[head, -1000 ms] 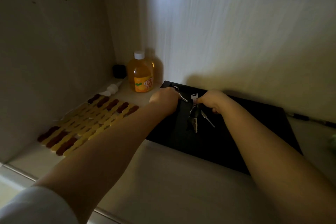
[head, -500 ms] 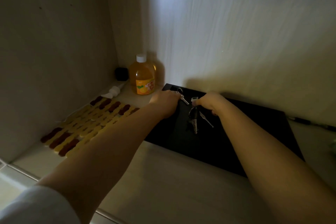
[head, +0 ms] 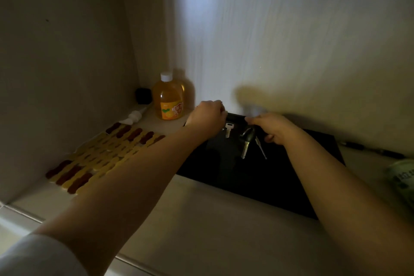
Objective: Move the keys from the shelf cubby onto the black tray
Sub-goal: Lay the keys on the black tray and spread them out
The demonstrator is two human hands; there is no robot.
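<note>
Yellow-and-brown mat (head: 98, 159) lies at left, orange bottle (head: 169, 99) behind it. Left hand (head: 207, 117) is curled closed at the black tray (head: 280, 177) rear edge; contents indiscernible. Keys (head: 247, 141) lie on the tray. Right hand (head: 272, 129) grip: cannot tell.

One view only, worn on your head. It looks forward and down into a dim shelf cubby, close in, your forearms running up from the bottom edge. Left side wall (head: 56, 74) and back wall (head: 291, 40) fill the upper frame. Wide-angle lens, edges probably bowed. No second view to compare.
</note>
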